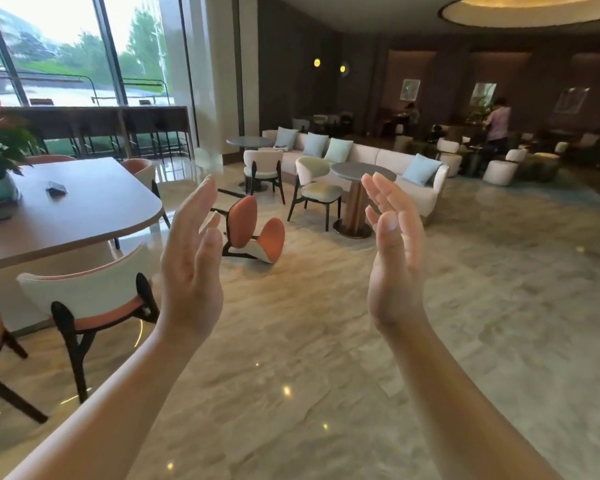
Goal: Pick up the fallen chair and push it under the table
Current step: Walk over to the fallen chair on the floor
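The fallen chair [253, 230] is lying on the glossy marbled floor [326, 341] just beyond the rounded corner of the smooth wooden tabletop [84, 209], tipped onto its back with the orange oval seat standing nearly upright and the dark legs pointing away toward the window. Both hands are hovering in front, well short of it: the left hand [191, 268] and right hand [395, 258] are spreading flat, palms facing each other, gripping nothing.

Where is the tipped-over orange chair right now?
The orange chair lies on the marble floor mid-frame, beyond the wooden table's rounded end, left of the round pedestal table.
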Demonstrator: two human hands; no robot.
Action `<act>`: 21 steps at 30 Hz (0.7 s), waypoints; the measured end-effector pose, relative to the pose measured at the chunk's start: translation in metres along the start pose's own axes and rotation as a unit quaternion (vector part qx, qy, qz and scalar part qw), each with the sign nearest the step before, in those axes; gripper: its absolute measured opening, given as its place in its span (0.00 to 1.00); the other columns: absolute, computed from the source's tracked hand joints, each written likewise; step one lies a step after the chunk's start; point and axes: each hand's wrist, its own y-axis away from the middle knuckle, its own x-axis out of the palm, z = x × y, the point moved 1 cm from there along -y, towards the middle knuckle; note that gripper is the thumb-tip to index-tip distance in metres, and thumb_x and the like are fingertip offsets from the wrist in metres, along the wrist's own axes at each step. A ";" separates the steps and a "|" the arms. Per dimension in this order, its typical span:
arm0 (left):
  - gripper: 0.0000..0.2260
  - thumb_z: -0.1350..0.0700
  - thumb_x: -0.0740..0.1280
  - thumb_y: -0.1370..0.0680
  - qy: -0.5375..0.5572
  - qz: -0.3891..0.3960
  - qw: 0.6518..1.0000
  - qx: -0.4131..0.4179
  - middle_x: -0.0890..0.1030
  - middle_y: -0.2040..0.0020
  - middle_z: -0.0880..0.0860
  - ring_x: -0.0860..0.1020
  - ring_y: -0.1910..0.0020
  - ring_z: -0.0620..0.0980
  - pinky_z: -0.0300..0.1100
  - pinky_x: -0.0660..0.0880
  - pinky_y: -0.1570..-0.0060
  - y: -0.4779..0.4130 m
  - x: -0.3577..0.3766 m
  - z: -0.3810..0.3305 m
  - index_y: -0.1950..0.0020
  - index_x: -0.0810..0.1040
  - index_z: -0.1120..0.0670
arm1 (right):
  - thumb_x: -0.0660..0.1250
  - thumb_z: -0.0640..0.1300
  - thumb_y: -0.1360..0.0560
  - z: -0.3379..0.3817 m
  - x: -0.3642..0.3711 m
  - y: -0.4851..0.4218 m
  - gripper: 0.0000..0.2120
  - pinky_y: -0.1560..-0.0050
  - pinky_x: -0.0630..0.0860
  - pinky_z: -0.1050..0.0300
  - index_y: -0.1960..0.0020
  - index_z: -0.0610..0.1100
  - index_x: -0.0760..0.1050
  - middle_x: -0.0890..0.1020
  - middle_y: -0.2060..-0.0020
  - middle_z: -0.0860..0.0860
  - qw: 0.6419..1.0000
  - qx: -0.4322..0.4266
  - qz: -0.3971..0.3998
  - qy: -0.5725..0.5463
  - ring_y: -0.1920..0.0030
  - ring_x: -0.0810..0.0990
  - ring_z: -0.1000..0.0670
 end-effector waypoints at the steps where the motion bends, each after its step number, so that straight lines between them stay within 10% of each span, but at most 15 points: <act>1: 0.27 0.43 0.59 0.13 0.001 -0.002 1.000 0.000 0.73 0.21 0.52 0.71 0.20 0.52 0.64 0.69 0.24 -0.018 0.012 0.033 0.20 0.68 0.58 | 0.60 0.70 0.19 -0.034 0.005 -0.023 0.27 0.22 0.72 0.53 0.25 0.57 0.74 0.78 0.24 0.55 1.000 0.005 0.002 -0.004 0.22 0.74 0.56; 7: 0.25 0.44 0.59 0.13 0.005 0.000 1.000 -0.019 0.73 0.21 0.50 0.72 0.20 0.52 0.62 0.70 0.23 -0.114 0.065 0.209 0.20 0.68 0.57 | 0.58 0.59 0.17 -0.206 0.041 -0.137 0.21 0.20 0.70 0.45 0.26 0.59 0.73 0.78 0.25 0.53 1.000 0.007 0.000 0.000 0.22 0.74 0.54; 21: 0.26 0.43 0.60 0.12 -0.022 0.016 0.999 -0.040 0.71 0.20 0.53 0.70 0.19 0.51 0.48 0.72 0.23 -0.345 0.198 0.571 0.20 0.67 0.59 | 0.59 0.72 0.20 -0.563 0.113 -0.416 0.37 0.20 0.70 0.48 0.22 0.48 0.70 0.76 0.23 0.49 1.000 0.023 0.010 0.007 0.21 0.73 0.54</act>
